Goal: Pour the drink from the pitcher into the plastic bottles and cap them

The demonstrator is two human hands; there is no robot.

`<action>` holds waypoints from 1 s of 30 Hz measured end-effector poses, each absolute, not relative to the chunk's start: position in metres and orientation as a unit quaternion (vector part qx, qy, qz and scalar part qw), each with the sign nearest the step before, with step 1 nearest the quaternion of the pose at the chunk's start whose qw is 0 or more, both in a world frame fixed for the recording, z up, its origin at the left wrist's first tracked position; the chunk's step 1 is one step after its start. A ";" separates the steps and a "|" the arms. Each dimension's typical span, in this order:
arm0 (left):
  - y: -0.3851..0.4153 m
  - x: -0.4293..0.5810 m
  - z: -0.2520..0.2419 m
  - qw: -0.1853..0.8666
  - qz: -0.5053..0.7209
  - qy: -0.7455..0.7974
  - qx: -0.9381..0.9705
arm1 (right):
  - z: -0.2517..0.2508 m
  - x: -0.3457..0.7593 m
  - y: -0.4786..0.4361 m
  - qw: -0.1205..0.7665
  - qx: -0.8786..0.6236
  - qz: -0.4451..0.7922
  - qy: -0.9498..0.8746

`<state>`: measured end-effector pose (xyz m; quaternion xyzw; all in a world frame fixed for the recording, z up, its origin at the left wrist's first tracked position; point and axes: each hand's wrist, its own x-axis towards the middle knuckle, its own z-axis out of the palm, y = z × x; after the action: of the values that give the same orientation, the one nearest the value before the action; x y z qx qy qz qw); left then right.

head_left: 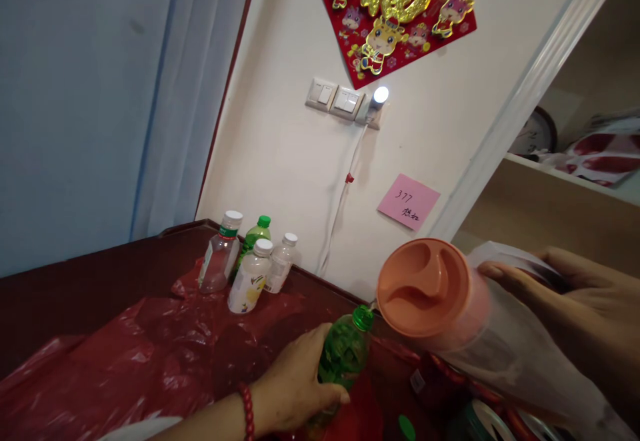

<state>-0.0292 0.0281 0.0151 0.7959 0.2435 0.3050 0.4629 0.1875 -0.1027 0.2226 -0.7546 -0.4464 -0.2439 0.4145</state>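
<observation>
My left hand (295, 384), with a red bead bracelet at the wrist, is wrapped round a green plastic bottle (345, 351) with a green cap, standing on the red plastic sheet (125, 354). My right hand (565, 308) grips a clear plastic pitcher (480, 341) with an orange lid (425, 288), held tilted with the lid toward the green bottle. The lid is close above and to the right of the bottle's cap.
Several small capped bottles (250, 264) stand together at the back of the dark red table (60, 288) by the wall. A white cable (340, 208) hangs from a wall socket. A pink note (409, 201) and a red decoration (397, 11) are on the wall. Shelves are at the right.
</observation>
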 end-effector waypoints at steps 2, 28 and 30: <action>0.028 -0.029 0.015 0.459 0.305 0.245 0.798 | 0.222 0.188 -0.104 0.415 -0.752 -0.246 -0.449; 0.026 -0.030 0.016 0.471 0.302 0.244 0.792 | 0.225 0.182 -0.105 0.418 -0.764 -0.238 -0.431; 0.026 -0.030 0.016 0.475 0.302 0.242 0.790 | 0.225 0.181 -0.105 0.416 -0.764 -0.240 -0.430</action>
<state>-0.0301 0.0260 0.0165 0.7902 0.2424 0.3023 0.4748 0.1810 -0.1053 0.2249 -0.7643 -0.4300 -0.2400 0.4164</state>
